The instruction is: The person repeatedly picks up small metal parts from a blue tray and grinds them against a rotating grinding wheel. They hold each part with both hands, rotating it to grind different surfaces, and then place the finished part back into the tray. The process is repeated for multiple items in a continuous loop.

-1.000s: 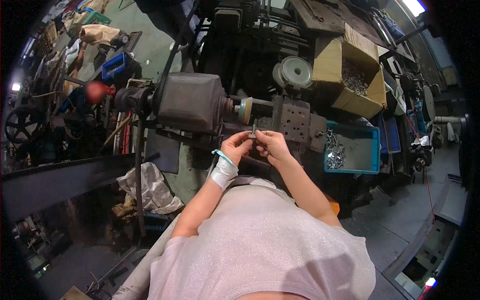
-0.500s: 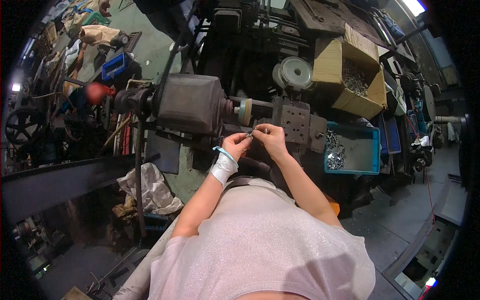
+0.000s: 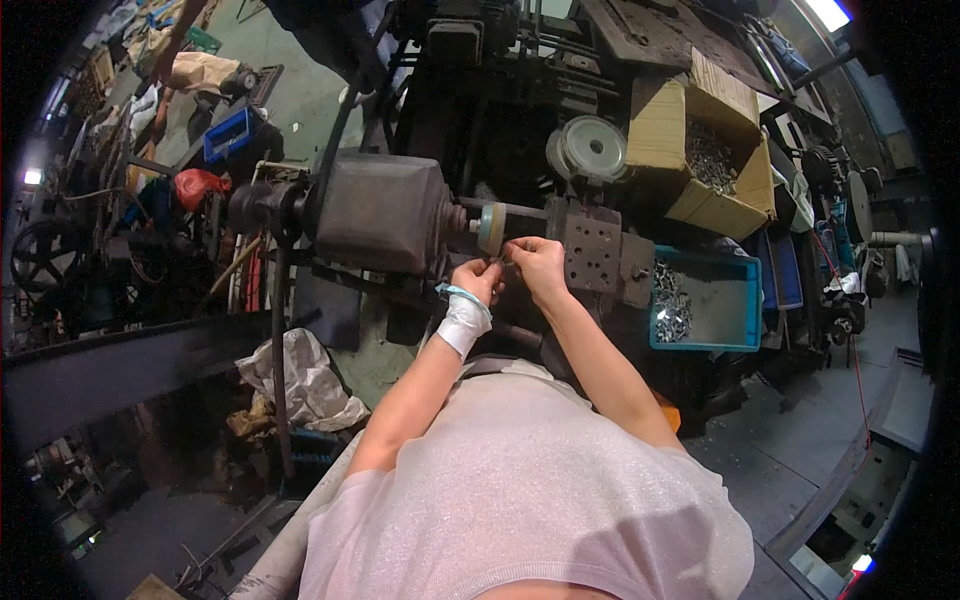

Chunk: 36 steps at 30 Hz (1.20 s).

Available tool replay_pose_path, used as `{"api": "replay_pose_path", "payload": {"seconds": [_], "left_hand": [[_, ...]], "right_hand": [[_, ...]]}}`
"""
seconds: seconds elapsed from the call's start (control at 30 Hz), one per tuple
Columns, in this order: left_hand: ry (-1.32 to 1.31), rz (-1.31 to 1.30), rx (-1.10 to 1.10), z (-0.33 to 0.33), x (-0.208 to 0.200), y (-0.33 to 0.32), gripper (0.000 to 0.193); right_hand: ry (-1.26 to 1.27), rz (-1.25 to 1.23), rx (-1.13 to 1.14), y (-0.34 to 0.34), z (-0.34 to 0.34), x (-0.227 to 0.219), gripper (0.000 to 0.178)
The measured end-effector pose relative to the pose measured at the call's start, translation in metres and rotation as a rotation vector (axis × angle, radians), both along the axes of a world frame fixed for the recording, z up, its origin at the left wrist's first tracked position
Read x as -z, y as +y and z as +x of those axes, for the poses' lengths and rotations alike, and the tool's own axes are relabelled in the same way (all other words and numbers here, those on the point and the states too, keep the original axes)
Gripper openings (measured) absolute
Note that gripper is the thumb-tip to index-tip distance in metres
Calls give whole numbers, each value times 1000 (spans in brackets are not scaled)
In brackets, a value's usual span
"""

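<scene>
Both my hands meet just below a small grinding wheel [image 3: 491,228] on the spindle of a dark machine [image 3: 380,212]. My left hand [image 3: 478,279], with a pale wrap and a light blue band at the wrist, has its fingers pinched together. Close on its right, my right hand [image 3: 537,266] is pinched too, thumb and forefinger near the wheel's lower edge. Whatever lies between the fingertips is hidden and too small to name. A drilled metal block [image 3: 590,249] sits right behind my right hand.
A blue tray [image 3: 725,310] with small shiny metal pieces stands to the right. Beyond it is an open cardboard box [image 3: 727,205] of similar pieces. A round pulley-like wheel [image 3: 594,148] sits at the back. An upright metal bar [image 3: 279,370] and crumpled white sack [image 3: 305,375] are at left.
My left hand has shifted slightly right and my right hand a little up and left, nearer the wheel. The small piece seen at my fingertips before is now hidden.
</scene>
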State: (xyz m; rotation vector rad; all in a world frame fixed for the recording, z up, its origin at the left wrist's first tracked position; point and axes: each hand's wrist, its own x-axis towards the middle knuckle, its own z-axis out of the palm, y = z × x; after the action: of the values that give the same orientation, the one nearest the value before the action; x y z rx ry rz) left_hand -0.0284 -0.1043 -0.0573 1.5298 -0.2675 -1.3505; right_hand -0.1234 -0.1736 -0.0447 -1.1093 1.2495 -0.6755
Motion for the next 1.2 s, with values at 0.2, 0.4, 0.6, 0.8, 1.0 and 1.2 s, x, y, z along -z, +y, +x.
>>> {"api": "replay_pose_path", "payload": {"seconds": [0.2, 0.4, 0.6, 0.8, 1.0, 1.2], "left_hand": [[10, 19, -14, -1, -3, -2, 18], [-36, -55, 42, 0, -19, 5, 16], [379, -200, 92, 13, -17, 23, 22], [507, -160, 131, 14, -20, 30, 19], [191, -127, 102, 8, -11, 20, 13], [-96, -59, 95, 3, -6, 9, 16]], "right_hand": [[-8, -40, 29, -1, 2, 14, 11], [-67, -48, 30, 5, -1, 4, 11], [-204, -74, -94, 16, -18, -10, 15], [-223, -20, -114, 25, -20, -23, 17], [-1, -88, -26, 13, -13, -7, 17], [36, -174, 38, 7, -5, 16, 14]]}}
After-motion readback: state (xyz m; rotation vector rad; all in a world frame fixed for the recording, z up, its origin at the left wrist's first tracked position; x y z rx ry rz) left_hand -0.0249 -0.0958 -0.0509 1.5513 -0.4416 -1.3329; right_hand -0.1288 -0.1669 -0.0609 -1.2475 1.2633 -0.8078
